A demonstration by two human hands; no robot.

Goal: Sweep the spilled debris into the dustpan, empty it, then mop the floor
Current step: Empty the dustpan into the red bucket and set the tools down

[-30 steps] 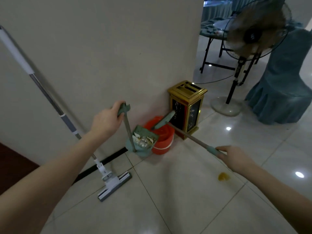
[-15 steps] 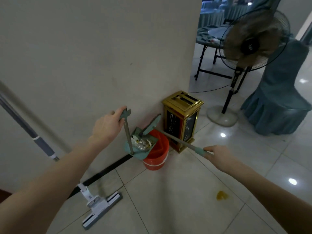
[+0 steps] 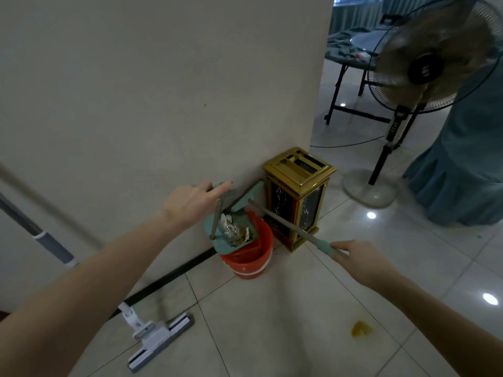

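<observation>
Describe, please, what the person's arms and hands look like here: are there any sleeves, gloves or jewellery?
The left forearm and right forearm are bare up to the frame edge, with no sleeve in sight. The left hand and right hand wear no gloves. No watch or bracelet shows at either wrist; the fingers are too blurred to rule out a ring.

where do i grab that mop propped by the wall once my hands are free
Take the mop by the dark grey sleeve on its shaft, coming from the room side. The shaft slants up close along the wall, so only its front is open for your fingers.
</observation>
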